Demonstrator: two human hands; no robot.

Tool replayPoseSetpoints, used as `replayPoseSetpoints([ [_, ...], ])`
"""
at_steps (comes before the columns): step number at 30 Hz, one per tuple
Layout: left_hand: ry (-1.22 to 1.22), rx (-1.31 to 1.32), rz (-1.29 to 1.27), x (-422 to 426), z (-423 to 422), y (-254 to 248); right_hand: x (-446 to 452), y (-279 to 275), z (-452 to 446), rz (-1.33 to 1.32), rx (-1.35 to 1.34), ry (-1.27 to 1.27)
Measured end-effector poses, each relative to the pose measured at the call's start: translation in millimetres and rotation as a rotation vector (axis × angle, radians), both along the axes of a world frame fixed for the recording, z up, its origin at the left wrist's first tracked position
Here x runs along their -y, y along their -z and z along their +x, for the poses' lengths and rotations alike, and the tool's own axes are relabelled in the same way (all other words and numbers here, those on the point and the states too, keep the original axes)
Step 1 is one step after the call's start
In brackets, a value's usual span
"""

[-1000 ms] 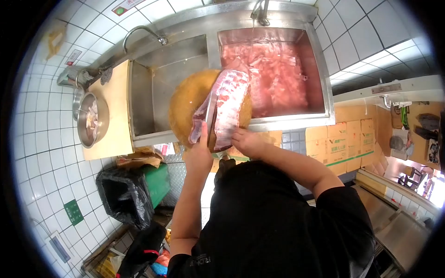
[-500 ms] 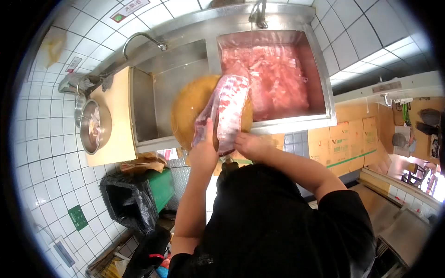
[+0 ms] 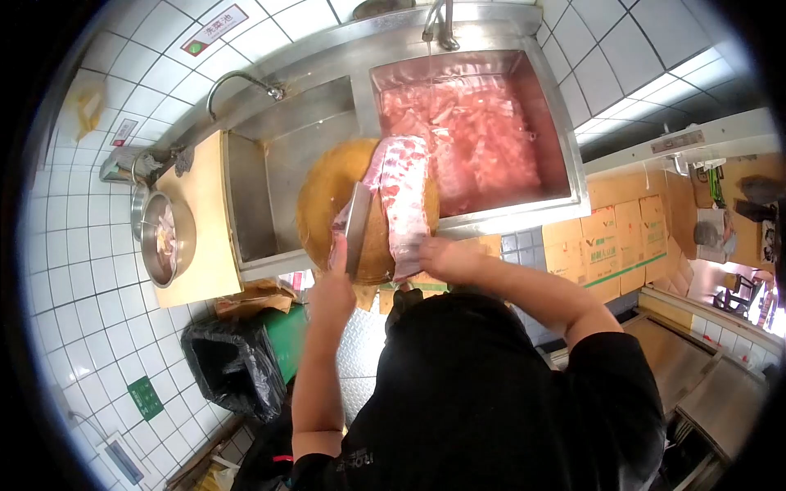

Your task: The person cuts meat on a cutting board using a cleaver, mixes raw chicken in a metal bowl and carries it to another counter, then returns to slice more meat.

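My left hand (image 3: 332,296) is closed around the handle of a cleaver (image 3: 357,229), whose broad blade points away from me. Under it is a round wooden chopping board (image 3: 321,184) bridging the front of the sinks. A rack of ribs (image 3: 404,192) lies lengthwise on the board's right half, its far end near the right basin. My right hand (image 3: 449,260) grips the near end of the rack, fingers curled on its edge. Just left of the blade a dark red bit of meat (image 3: 339,222) shows, partly hidden by the cleaver.
Reddish water and several pieces of meat fill the right basin (image 3: 561,155), with water running from a tap (image 3: 447,31). The left basin (image 3: 315,123) has its own tap. A steel bowl (image 3: 187,237) stands on a board at left. Below is a black-lined bin (image 3: 233,368).
My left hand has moved left and nearer me with the cleaver, whose blade now shows apart from the ribs' near part. The rack lies flatter and straighter. My right hand stays at its near end.
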State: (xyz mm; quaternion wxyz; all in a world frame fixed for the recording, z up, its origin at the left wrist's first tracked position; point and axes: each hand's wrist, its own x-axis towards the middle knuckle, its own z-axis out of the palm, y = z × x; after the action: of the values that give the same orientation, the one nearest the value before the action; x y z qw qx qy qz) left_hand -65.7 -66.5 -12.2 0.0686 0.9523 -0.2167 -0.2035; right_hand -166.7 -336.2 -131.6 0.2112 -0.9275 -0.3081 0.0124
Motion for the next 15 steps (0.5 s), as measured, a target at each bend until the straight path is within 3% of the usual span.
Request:
replayPoseSetpoints([
  [3,0.002,0.154,-0.196,20,-13,6,-13,-30,2,0.27,-0.114,0.067],
  [5,0.094,0.374,-0.309,30,-7,24,-20,-9,1,0.285,-0.042,0.158],
  [7,0.101,0.354,-0.268,46,1,25,-19,-6,9,0.243,0.058,0.296],
  [9,0.037,0.118,-0.136,56,3,14,-16,-12,26,0.152,0.183,0.483],
  [15,0.008,0.172,-0.174,73,9,-14,-2,2,42,0.086,0.077,0.44],
])
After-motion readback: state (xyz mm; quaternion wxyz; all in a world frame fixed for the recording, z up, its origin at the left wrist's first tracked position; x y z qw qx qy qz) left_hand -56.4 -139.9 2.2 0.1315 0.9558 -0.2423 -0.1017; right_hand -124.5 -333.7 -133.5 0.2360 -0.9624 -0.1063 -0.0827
